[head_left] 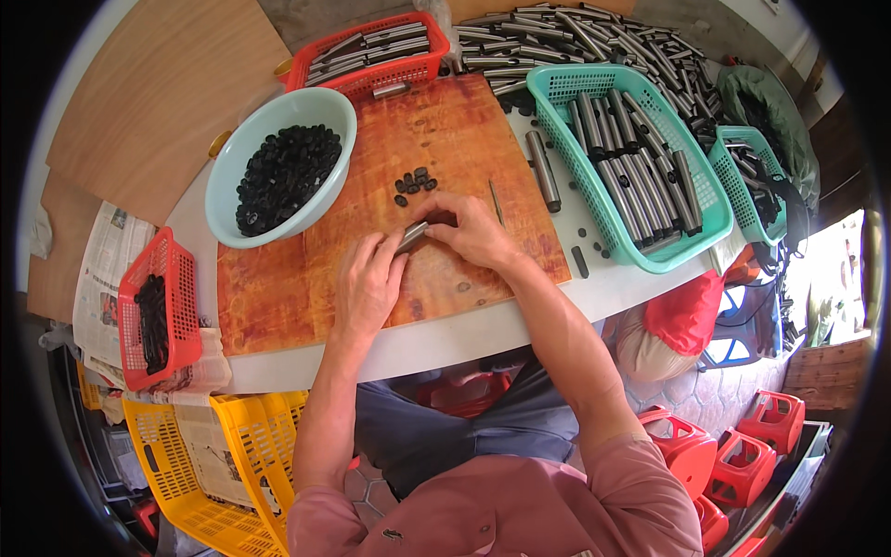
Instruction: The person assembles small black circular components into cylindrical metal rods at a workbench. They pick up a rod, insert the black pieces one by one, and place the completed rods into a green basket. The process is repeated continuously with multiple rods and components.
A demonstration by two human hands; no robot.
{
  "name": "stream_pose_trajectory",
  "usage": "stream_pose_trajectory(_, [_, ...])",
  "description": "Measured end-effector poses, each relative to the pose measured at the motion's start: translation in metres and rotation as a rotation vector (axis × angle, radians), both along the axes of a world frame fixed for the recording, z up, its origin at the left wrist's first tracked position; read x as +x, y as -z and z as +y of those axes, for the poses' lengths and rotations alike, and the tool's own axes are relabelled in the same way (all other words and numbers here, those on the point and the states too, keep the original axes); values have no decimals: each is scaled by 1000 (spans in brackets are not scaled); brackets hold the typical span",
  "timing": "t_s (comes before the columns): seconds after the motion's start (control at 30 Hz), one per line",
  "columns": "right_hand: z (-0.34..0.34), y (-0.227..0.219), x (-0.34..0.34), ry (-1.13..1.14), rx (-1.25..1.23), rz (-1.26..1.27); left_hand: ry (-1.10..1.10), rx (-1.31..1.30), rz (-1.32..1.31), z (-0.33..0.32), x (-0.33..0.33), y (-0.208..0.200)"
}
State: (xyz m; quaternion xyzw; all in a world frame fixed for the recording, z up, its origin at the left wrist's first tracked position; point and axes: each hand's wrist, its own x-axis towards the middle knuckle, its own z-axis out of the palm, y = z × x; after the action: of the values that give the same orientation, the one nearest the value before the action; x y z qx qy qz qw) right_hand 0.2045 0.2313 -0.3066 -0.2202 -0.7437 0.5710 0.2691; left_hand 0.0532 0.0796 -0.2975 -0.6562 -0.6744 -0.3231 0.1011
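A short silver metal tube (411, 238) is between my hands, over the wooden board (288, 288). My left hand (365, 277) is closed around its near part. The fingers of my right hand (471, 232) are pinched at the tube's far end; whether they also hold a small piece is hidden. Just beyond my hands lies a small group of black plugs (414, 180). A thin metal rod (497, 201) rests on the board to the right of my right hand.
Left of the board's middle stands a pale bowl (220, 190) full of black plugs. Metal tubes fill a green basket (661, 264) at right and a red basket (390, 74) at the back, with more piled behind. Another red basket (187, 345) holds dark pieces at far left.
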Motion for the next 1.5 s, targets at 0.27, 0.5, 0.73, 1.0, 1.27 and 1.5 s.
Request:
stream_pose_trajectory(0.27, [-2, -7, 1, -15, -4, -42, -6, -98, -102, -1, -2, -7])
stream_pose_trajectory(0.5, [3, -21, -13, 76, 131, -218, 10, -172, -139, 2, -7, -15])
stream_pose_trajectory(0.73, [10, -30, -28, -92, 298, -450, 61, -150, -211, 4, -12, -15])
stream_pose_trajectory(1.0, [12, -7, -24, -127, 437, -313, 73, -278, -250, 9, -23, -15])
stream_pose_trajectory(1.27, [-2, -23, -7, -89, 364, -310, 95, -373, -215, 1, -12, -32])
stream_pose_trajectory(1.5, [4, -37, -23, -40, 293, -532, 124, -262, -270, 4, -1, -25])
